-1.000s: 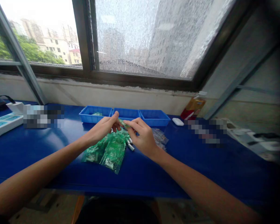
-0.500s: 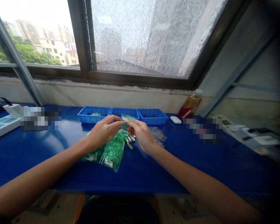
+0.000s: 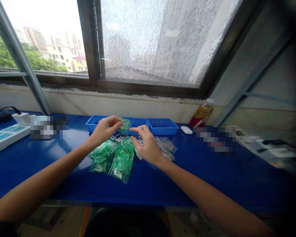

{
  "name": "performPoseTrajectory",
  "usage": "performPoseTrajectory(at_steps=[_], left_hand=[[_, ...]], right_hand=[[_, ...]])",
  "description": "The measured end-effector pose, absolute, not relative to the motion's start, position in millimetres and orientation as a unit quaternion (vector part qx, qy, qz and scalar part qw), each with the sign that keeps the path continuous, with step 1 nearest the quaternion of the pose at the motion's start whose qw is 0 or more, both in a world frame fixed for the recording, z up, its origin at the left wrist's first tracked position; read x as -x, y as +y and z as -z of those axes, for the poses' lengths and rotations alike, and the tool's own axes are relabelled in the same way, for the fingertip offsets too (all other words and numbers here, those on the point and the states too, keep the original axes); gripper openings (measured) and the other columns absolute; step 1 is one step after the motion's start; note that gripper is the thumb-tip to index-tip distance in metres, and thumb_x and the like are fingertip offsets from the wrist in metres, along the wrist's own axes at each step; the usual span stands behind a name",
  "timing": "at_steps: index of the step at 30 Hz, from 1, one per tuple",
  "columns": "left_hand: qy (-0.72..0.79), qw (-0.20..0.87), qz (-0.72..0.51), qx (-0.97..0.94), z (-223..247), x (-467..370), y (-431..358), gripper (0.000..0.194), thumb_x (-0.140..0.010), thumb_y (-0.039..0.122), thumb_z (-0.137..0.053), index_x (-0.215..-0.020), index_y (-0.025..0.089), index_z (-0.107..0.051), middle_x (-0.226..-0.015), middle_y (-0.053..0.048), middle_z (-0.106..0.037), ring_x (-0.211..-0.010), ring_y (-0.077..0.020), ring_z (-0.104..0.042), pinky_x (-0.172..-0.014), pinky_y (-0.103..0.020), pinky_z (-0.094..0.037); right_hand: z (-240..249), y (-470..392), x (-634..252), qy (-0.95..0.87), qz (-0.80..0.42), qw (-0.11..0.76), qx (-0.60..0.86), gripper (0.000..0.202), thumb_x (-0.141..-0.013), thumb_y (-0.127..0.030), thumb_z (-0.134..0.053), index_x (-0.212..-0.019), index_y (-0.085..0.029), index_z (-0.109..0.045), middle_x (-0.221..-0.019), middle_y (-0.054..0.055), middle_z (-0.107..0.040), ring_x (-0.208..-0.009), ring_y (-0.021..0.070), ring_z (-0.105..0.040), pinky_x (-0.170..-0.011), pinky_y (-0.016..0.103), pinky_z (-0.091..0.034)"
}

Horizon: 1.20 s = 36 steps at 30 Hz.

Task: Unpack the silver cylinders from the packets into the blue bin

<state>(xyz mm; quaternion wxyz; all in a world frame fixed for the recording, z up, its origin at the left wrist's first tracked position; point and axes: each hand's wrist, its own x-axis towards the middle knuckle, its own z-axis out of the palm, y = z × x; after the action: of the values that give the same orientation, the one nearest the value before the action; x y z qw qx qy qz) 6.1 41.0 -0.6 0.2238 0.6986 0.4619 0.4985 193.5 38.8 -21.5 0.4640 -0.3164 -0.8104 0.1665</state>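
The fingers (image 3: 116, 124) of the left hand (image 3: 106, 129) are closed on a small clear green bag (image 3: 125, 125), pinching its left side above the worktop (image 3: 177, 177). The right hand (image 3: 148, 147) has its index finger reaching toward the bag's right edge, thumb spread below and parted from it; contact is unclear. Both forearms angle inward and forward, over green packets (image 3: 122, 163), with blue trays (image 3: 162, 126) just behind.
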Motion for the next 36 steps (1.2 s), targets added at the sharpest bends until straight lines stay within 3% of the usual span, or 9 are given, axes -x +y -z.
performPoseTrajectory(at_steps=[4, 8, 11, 16, 20, 25, 29, 33, 36], left_hand=[[0.419, 0.004, -0.501, -0.758, 1.7, -16.7, 41.4, 0.015, -0.082, 0.026, -0.055, -0.087, 0.016, -0.064, -0.081, -0.004, -0.064, -0.073, -0.0126, -0.058, -0.060, -0.022, -0.046], [0.300, -0.062, -0.399, -0.864, 8.9, -29.3, 38.2, 0.018, -0.085, 0.026, -0.053, -0.095, 0.020, -0.066, -0.096, -0.007, -0.063, -0.088, -0.0158, -0.057, -0.079, -0.032, -0.045], [0.332, -0.001, -0.382, -0.862, 5.7, -29.8, 36.9, 0.022, -0.083, 0.036, -0.055, -0.092, 0.020, -0.067, -0.097, -0.008, -0.064, -0.091, -0.0186, -0.056, -0.081, -0.036, -0.044], [0.471, 0.345, -0.406, -0.703, -3.2, -17.3, 38.1, 0.054, -0.090, 0.050, -0.025, -0.083, 0.013, -0.064, -0.075, -0.009, -0.065, -0.063, -0.0144, -0.056, -0.053, -0.027, -0.043], [0.461, 0.433, -0.402, -0.662, -2.5, -7.7, 36.7, 0.028, -0.080, 0.041, -0.053, -0.075, 0.014, -0.058, -0.065, -0.004, -0.060, -0.054, -0.0103, -0.052, -0.050, -0.024, -0.041], [0.491, 0.155, -0.466, -0.720, -4.4, 12.2, 40.6, 0.014, -0.077, 0.030, -0.058, -0.080, 0.016, -0.057, -0.069, -0.002, -0.058, -0.063, -0.0111, -0.053, -0.058, -0.024, -0.042], [0.520, -0.117, -0.427, -0.730, -3.9, 40.9, 50.5, 0.013, -0.082, 0.025, -0.051, -0.089, 0.018, -0.060, -0.079, -0.002, -0.058, -0.069, -0.0113, -0.052, -0.067, -0.025, -0.041], [0.550, -0.202, -0.340, -0.735, 3.7, 58.5, 63.5, 0.021, -0.086, 0.027, -0.046, -0.099, 0.018, -0.060, -0.092, -0.006, -0.059, -0.088, -0.0187, -0.051, -0.079, -0.031, -0.040], [0.539, -0.181, -0.317, -0.759, 11.6, 50.4, 67.7, 0.023, -0.082, 0.030, -0.052, -0.099, 0.017, -0.061, -0.096, -0.008, -0.060, -0.094, -0.0226, -0.051, -0.084, -0.034, -0.039]], right_hand=[[20.0, 41.1, -191.8, -0.697, -0.425, 0.457, 0.352, 0.041, -0.085, -0.050, -0.041, -0.085, -0.014, -0.062, -0.073, 0.005, -0.057, -0.069, 0.0149, -0.053, -0.061, 0.027, -0.041], [23.8, 48.1, -194.1, -0.596, -0.547, 0.465, 0.359, 0.042, -0.083, -0.052, -0.042, -0.080, -0.013, -0.059, -0.062, 0.001, -0.052, -0.054, 0.0118, -0.048, -0.047, 0.023, -0.032], [26.5, 54.2, -199.5, -0.651, -0.435, 0.495, 0.376, 0.029, -0.083, -0.040, -0.048, -0.082, -0.015, -0.062, -0.062, -0.001, -0.049, -0.054, 0.0103, -0.044, -0.049, 0.023, -0.034], [27.5, 56.5, -205.9, -0.816, -0.080, 0.485, 0.304, 0.025, -0.084, -0.023, -0.049, -0.104, -0.023, -0.065, -0.079, 0.003, -0.048, -0.071, 0.0132, -0.046, -0.067, 0.029, -0.043], [28.7, 47.3, -199.4, -0.860, -0.012, 0.441, 0.256, 0.043, -0.081, -0.008, -0.041, -0.116, -0.026, -0.057, -0.100, 0.007, -0.046, -0.093, 0.0171, -0.049, -0.080, 0.034, -0.048], [29.8, 33.5, -192.8, -0.867, -0.022, 0.427, 0.258, 0.045, -0.080, -0.008, -0.042, -0.120, -0.025, -0.052, -0.126, 0.009, -0.038, -0.119, 0.0237, -0.040, -0.093, 0.044, -0.044], [28.2, 35.2, -197.6, -0.859, -0.009, 0.432, 0.276, 0.033, -0.081, -0.014, -0.046, -0.112, -0.018, -0.057, -0.113, 0.012, -0.049, -0.113, 0.0227, -0.045, -0.095, 0.042, -0.041], [28.2, 46.5, -204.6, -0.857, -0.003, 0.411, 0.309, 0.025, -0.081, -0.017, -0.049, -0.102, -0.013, -0.062, -0.093, 0.011, -0.058, -0.097, 0.0217, -0.050, -0.090, 0.039, -0.042], [32.6, 52.7, -206.8, -0.881, -0.019, 0.345, 0.324, 0.029, -0.081, -0.022, -0.052, -0.107, -0.012, -0.059, -0.099, 0.012, -0.060, -0.100, 0.0229, -0.050, -0.091, 0.039, -0.041]])
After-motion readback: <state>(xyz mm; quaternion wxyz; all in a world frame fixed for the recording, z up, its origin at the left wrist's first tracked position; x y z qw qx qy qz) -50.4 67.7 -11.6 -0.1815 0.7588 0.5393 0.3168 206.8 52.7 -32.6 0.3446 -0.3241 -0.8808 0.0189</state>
